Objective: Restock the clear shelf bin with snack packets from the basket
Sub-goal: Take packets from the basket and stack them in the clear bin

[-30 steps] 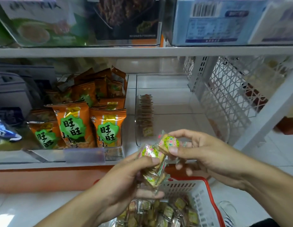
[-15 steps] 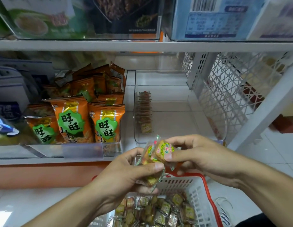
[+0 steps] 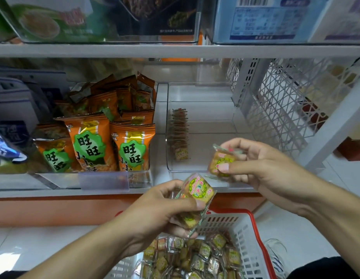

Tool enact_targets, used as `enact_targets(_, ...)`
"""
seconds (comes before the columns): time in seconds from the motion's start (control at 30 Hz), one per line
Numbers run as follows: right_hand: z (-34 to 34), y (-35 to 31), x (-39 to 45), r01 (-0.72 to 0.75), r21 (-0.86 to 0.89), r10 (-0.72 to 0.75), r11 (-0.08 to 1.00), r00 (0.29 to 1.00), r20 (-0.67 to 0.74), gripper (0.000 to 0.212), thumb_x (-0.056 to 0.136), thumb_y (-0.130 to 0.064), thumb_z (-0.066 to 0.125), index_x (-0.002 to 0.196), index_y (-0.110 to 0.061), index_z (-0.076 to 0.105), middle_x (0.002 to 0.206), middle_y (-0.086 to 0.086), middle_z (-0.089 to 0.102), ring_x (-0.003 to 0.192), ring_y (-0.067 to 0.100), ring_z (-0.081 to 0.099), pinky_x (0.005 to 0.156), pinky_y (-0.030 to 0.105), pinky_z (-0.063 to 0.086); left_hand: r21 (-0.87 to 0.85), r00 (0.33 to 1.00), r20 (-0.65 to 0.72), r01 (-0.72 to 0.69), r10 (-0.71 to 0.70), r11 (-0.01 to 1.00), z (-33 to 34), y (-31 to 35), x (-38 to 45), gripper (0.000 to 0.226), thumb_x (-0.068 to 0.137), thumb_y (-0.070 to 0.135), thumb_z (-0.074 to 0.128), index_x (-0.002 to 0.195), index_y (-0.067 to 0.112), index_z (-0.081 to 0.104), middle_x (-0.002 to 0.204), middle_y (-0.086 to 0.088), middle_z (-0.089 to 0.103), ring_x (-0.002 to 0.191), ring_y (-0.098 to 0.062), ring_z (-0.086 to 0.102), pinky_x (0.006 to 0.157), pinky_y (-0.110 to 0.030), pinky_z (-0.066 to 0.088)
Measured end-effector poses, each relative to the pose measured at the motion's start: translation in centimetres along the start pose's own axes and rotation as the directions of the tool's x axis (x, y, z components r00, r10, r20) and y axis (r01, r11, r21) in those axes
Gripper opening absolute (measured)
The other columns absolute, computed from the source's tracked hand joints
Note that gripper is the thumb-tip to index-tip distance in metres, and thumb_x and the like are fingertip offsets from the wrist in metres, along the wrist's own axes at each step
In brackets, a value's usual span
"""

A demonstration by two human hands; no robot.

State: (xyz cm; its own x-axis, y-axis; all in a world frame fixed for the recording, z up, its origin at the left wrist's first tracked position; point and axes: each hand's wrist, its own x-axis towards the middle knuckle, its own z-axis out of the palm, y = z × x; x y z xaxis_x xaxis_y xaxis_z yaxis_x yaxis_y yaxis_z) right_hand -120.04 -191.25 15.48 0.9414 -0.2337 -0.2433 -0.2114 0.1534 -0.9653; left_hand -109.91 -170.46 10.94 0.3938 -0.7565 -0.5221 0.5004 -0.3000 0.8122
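My left hand grips a small stack of clear-wrapped snack packets with round green-and-pink labels, just above the basket. My right hand pinches one such packet between thumb and fingers, in front of the clear shelf bin. That bin holds a single row of the same packets along its left wall. The white basket with a red rim holds several more loose packets.
Left of the clear bin stands another bin of orange snack bags. A white lattice panel closes the shelf on the right. Boxed goods sit on the upper shelf. Pale floor tiles lie below.
My right hand has pulled one packet off the stack and carried it right and up toward the bin. My left hand has dropped slightly with the remaining packets.
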Motion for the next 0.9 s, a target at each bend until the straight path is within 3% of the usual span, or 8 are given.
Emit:
enact_targets(0.13, 0.9, 0.7, -0.1, -0.131, 0.264, 0.138, 0.956, 0.990, -0.007, 0.041, 0.067, 0.004, 0.072, 0.106, -0.004, 0.063, 0.086, 0.017, 0.070, 0.076, 0.029, 0.072, 0.067, 0.035, 0.062, -0.033, 0.997, -0.048, -0.065, 0.063, 0.997, 0.3, 0.0, 0.1, 0.043, 0.064, 0.024, 0.095, 0.104, 0.021, 0.078, 0.094, -0.015, 0.077, 0.066, -0.021, 0.069, 0.055, -0.027, 0.059)
enact_targets(0.2, 1.4, 0.9, -0.3, -0.145, 0.181, 0.148, 0.973, 0.989, 0.000, 0.045, 0.070, -0.002, 0.075, 0.113, -0.013, 0.072, 0.096, 0.017, 0.070, 0.081, 0.032, 0.066, 0.073, 0.034, 0.059, -0.026, 0.992, -0.075, -0.101, 0.098, 0.995, 0.4, 0.1, 0.1, 0.039, 0.065, 0.026, 0.093, 0.101, 0.022, 0.078, 0.093, -0.016, 0.076, 0.067, -0.020, 0.068, 0.054, -0.025, 0.056)
enact_targets(0.33, 1.8, 1.1, -0.2, -0.153, -0.095, 0.153, 0.984, 0.988, -0.005, 0.035, 0.079, -0.025, 0.075, 0.113, -0.030, 0.076, 0.113, 0.005, 0.076, 0.084, 0.009, 0.066, 0.088, 0.035, 0.048, 0.012, 0.987, -0.083, -0.134, 0.134, 0.991, 0.3, 0.1, 0.2, 0.042, 0.063, 0.030, 0.093, 0.102, 0.024, 0.077, 0.100, -0.012, 0.077, 0.072, -0.020, 0.069, 0.056, -0.026, 0.057)
enact_targets(0.43, 2.1, 1.5, -0.4, -0.228, -0.133, 0.243, 0.964, 0.964, 0.106, 0.029, 0.090, -0.030, 0.068, 0.119, -0.030, 0.073, 0.116, 0.005, 0.075, 0.098, 0.018, 0.065, 0.096, 0.042, 0.050, 0.003, 0.988, -0.072, -0.140, 0.140, 0.990, 0.3, -0.1, 0.3, 0.043, 0.063, 0.028, 0.093, 0.103, 0.025, 0.077, 0.102, -0.010, 0.078, 0.074, -0.019, 0.071, 0.058, -0.026, 0.058)
enact_targets(0.5, 2.4, 1.9, -0.5, -0.240, -0.119, 0.255, 0.963, 0.959, 0.128, 0.031, 0.090, -0.037, 0.066, 0.118, -0.027, 0.074, 0.111, 0.003, 0.075, 0.091, 0.013, 0.063, 0.075, 0.029, 0.047, -0.022, 0.987, -0.068, -0.149, 0.148, 0.989, 0.2, -0.1, 0.3, 0.044, 0.060, 0.025, 0.094, 0.101, 0.024, 0.078, 0.099, -0.013, 0.078, 0.075, -0.020, 0.071, 0.063, -0.028, 0.059)
enact_targets(0.57, 2.6, 2.1, -0.4, -0.236, -0.054, 0.240, 0.970, 0.965, 0.103, 0.033, 0.088, -0.036, 0.067, 0.117, -0.021, 0.074, 0.111, 0.006, 0.075, 0.090, 0.012, 0.062, 0.070, 0.026, 0.045, -0.065, 0.986, -0.058, -0.163, 0.159, 0.984, 0.0, -0.1, 0.4, 0.046, 0.056, 0.016, 0.094, 0.099, 0.021, 0.078, 0.101, -0.017, 0.077, 0.079, -0.026, 0.072, 0.068, -0.032, 0.061)
enact_targets(0.77, 1.6, 0.7, 0.0, -0.180, 0.159, 0.183, 0.971, 0.983, -0.001, 0.046, 0.077, -0.029, 0.071, 0.118, -0.009, 0.073, 0.126, 0.013, 0.070, 0.110, 0.025, 0.059, 0.085, 0.042, 0.057, -0.089, 0.981, -0.061, -0.190, 0.186, 0.978, -0.6, -0.1, 0.6, 0.039, 0.062, 0.003, 0.087, 0.097, 0.018, 0.077, 0.105, -0.018, 0.077, 0.083, -0.035, 0.074, 0.059, -0.028, 0.062)
enact_targets(0.9, 1.7, 0.3, -0.3, -0.241, 0.066, 0.231, 0.968, 0.964, 0.129, 0.046, 0.080, -0.029, 0.071, 0.121, -0.009, 0.072, 0.127, 0.017, 0.068, 0.116, 0.028, 0.062, 0.094, 0.044, 0.054, -0.057, 0.975, -0.081, -0.211, 0.206, 0.976, -0.7, -0.2, 0.8, 0.039, 0.065, 0.004, 0.086, 0.099, 0.023, 0.078, 0.110, -0.015, 0.076, 0.085, -0.036, 0.073, 0.063, -0.029, 0.063)
